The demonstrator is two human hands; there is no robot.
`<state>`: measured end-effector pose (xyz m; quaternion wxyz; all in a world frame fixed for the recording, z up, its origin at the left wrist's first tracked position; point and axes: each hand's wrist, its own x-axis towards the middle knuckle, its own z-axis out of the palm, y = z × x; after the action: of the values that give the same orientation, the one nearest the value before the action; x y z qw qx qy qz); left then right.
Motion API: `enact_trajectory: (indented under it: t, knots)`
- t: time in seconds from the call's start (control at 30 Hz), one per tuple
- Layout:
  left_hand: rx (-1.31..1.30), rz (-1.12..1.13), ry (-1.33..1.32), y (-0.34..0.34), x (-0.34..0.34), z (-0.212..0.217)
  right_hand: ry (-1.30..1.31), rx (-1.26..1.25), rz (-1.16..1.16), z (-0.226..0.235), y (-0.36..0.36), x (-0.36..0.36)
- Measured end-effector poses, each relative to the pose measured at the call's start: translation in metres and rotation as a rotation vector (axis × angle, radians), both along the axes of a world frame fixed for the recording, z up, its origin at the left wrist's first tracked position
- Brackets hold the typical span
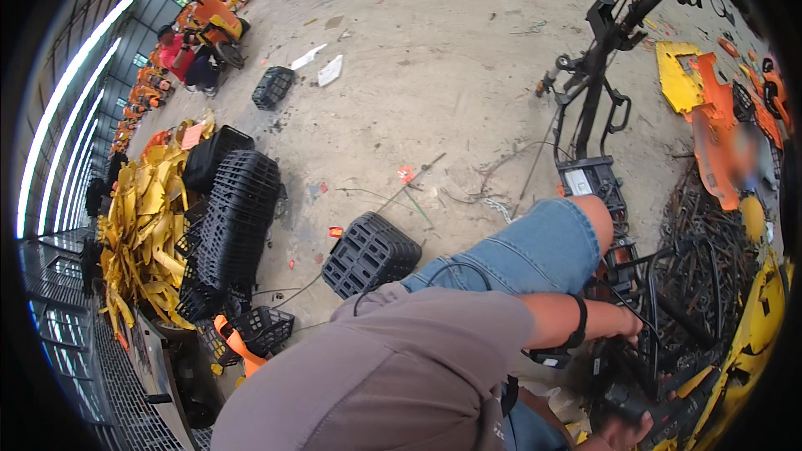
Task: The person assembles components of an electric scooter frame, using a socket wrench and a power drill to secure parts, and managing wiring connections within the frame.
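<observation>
My left hand (628, 322) reaches across to the stripped scooter's black tubular frame (687, 271), its fingers closed by the frame and a cable; what they grip is hidden. A dark strap circles that arm. Lower down, my right hand (622, 432) curls around a black object shaped like a cordless power tool (628, 403), partly in shadow. The tool's front points toward the frame's lower rear, beside a yellow body panel (746, 355). The scooter's black front column (597, 88) rises ahead, with an open box-like part (591, 179) at its foot.
Dark metal parts (697, 213) are heaped beyond the frame, near orange panels (713, 154). Black plastic baskets (238, 213) are stacked by a pile of yellow panels (144, 230) at left. One basket (372, 255) lies nearby. A person (180, 57) crouches beside orange scooters far left.
</observation>
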<state>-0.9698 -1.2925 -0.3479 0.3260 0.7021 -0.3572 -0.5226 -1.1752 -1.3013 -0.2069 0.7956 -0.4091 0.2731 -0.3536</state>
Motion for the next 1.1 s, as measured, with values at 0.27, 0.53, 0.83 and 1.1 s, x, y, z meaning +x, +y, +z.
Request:
enact_trajectory:
  t: [0.27, 0.53, 0.83, 1.1]
  knots:
    - [-0.288, 0.232, 0.183, 0.063, -0.002, 0.018, -0.117, -0.03, 0.094, -0.009, -0.017, -0.003]
    - [-0.549, -0.581, -0.15, 0.211, 0.072, 0.161, -0.177, 0.142, 0.023, -0.008, -0.023, -0.006]
    - [0.611, 1.208, -1.214, 0.677, 0.347, 0.269, -0.231, 0.116, 0.108, -0.002, -0.017, -0.002]
    - [0.889, 1.365, -1.001, 0.814, 0.366, 0.275, -0.183, 0.144, 0.06, -0.006, -0.022, -0.003]
